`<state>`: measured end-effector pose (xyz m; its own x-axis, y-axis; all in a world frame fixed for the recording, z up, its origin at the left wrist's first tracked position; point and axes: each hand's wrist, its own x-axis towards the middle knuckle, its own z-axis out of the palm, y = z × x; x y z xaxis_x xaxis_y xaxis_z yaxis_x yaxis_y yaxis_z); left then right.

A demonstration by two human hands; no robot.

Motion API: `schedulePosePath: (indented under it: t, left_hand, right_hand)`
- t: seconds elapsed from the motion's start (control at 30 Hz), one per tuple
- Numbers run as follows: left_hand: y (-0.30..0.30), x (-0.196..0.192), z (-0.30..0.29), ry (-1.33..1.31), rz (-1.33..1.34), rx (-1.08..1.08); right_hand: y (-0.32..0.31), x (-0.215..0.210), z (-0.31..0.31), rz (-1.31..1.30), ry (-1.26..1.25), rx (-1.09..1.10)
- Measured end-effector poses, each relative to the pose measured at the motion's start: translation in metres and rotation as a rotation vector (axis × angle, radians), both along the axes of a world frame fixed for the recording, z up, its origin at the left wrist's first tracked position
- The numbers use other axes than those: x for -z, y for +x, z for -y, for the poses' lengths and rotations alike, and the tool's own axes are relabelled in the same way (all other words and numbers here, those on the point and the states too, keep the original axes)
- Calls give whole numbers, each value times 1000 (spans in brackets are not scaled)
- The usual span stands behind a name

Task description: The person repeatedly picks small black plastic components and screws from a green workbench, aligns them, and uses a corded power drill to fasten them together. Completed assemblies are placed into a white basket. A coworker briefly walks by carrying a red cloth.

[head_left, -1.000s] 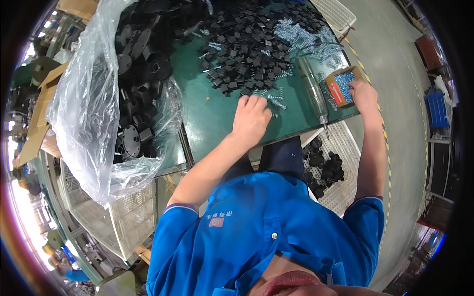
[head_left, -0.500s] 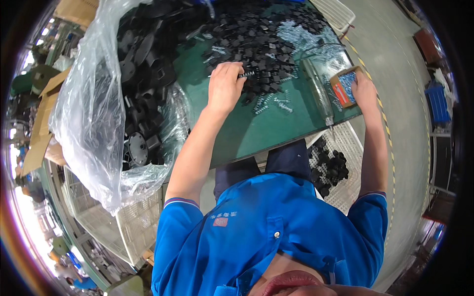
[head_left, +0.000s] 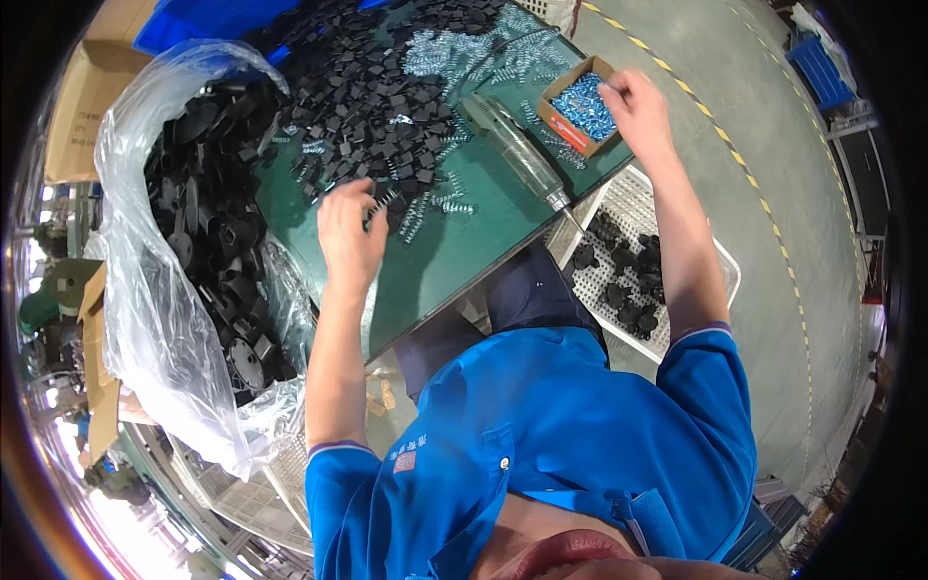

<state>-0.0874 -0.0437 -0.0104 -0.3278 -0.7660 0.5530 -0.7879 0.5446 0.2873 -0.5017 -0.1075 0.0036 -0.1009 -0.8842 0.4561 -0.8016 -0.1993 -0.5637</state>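
My left hand (head_left: pixel 353 237) is low over the green tabletop (head_left: pixel 406 285), at the near edge of a heap of small black plastic pieces (head_left: pixel 387 130). Its fingers and thumb curl around a coil spring (head_left: pixel 387 198), which shows at the fingertips. Loose springs (head_left: pixel 425 211) lie just to the right. My right hand (head_left: pixel 640 111) is at the right rim of a small open cardboard box (head_left: pixel 572 133) holding bluish screws (head_left: pixel 587 104). Its thumb and fingers are bent together; whatever they hold is hidden. Left of that box lies an electric screwdriver (head_left: pixel 517 147), its bit pointing toward me.
A clear plastic bag (head_left: pixel 145 280) of larger black parts (head_left: pixel 227 232) stands at the left. More springs (head_left: pixel 440 53) lie at the back. Below the table's right edge is a white perforated basket (head_left: pixel 720 275) with black assemblies (head_left: pixel 628 285). Yellow-black tape (head_left: pixel 696 97) marks the floor.
The view has turned, so the table appears shifted left. My right hand has risen from inside the screw box to its rim. My left hand has drawn nearer to me with the spring.
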Motion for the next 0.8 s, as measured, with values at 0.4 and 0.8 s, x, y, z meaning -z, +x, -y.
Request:
schedulePosePath:
  t: [0.4,0.8]
  left_hand:
    - [-163,17,34,-11,123,637]
    - [-162,0,3,62,-109,583]
  right_hand:
    - [3,79,-184,1366,321,27]
    - [48,97,-175,1523,264,108]
